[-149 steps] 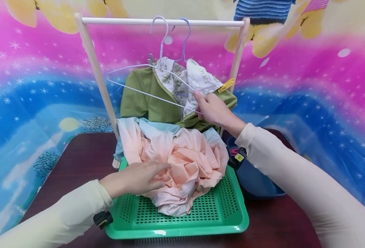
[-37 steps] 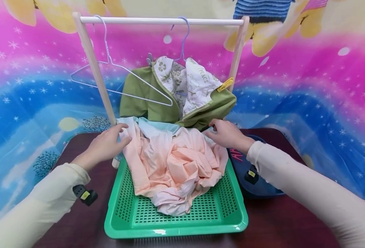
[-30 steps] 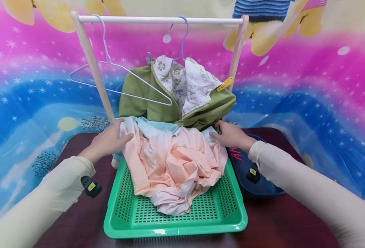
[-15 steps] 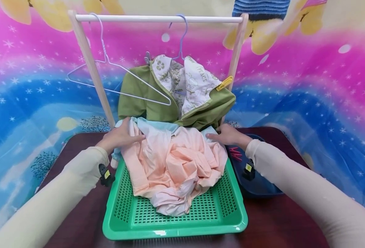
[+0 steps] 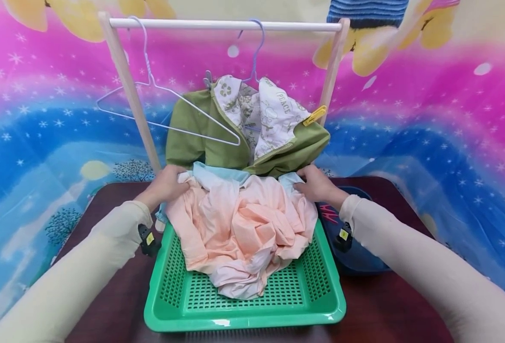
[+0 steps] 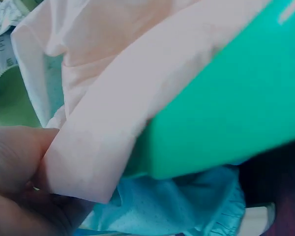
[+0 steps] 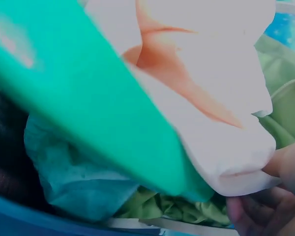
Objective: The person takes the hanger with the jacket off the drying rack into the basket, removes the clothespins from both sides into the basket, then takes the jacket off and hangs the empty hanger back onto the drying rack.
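A thin, crumpled peach-and-blue garment [image 5: 252, 224] lies in and over the far side of a green plastic basket [image 5: 244, 321]. My left hand [image 5: 168, 186] pinches its upper left edge between thumb and fingers. At the upper right edge, my right hand [image 5: 318, 185] grips the cloth the same way. In the left wrist view a folded peach strip of the garment [image 6: 103, 128] passes between thumb and fingers, and a teal part with a gathered end hangs below the basket rim. The right wrist view has a pale fold [image 7: 236, 167] pinched at the fingertips.
Behind the basket stands a rack [image 5: 227, 25] with a white bar. A bare white hanger [image 5: 166, 128] hangs at its left end. A green hooded jacket [image 5: 188, 124] hangs mid-bar, with a yellow clip [image 5: 315, 116]. A dark blue basin [image 5: 359, 257] holds red clips.
The white hanger, earlier held by my right hand mid-bar, now hangs at the left end, released. Both hands have moved to the garment's upper corners and taken hold of the cloth.
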`<state>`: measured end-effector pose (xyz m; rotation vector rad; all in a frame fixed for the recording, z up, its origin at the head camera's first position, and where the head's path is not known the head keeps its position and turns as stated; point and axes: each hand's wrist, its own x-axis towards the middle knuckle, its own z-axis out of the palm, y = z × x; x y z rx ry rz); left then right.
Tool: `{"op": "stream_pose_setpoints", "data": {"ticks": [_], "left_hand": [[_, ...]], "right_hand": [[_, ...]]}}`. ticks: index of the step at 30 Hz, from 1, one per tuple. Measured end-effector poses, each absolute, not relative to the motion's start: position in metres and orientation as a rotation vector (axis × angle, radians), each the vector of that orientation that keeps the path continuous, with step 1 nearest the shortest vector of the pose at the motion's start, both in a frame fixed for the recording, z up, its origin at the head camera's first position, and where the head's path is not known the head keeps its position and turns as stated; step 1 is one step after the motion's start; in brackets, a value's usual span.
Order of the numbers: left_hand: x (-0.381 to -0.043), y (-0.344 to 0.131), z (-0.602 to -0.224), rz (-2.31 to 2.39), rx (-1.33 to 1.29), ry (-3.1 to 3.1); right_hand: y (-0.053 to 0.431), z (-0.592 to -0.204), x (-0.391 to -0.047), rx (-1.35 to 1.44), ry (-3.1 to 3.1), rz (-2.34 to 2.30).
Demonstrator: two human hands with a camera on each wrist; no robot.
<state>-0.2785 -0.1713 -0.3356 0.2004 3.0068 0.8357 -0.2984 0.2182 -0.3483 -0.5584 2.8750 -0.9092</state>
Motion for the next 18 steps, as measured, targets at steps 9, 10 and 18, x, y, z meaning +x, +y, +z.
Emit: {"op": "stream_pose_setpoints", "data": {"ticks": [9, 10, 18], "left_hand": [[-0.269, -0.157, -0.308, 1.206, 0.157, 3.074], [-0.267, -0.153, -0.305, 1.240, 0.164, 3.074], [-0.232, -0.113, -0.293, 1.409, 0.336, 2.966]], "right_hand": [[0.208, -0.333, -0.287, -0.534, 3.072, -1.033], [0.206, -0.330, -0.284, -0.553, 3.090, -1.042], [0.178, -0.313, -0.245, -0.787, 2.961, -1.155]]}}
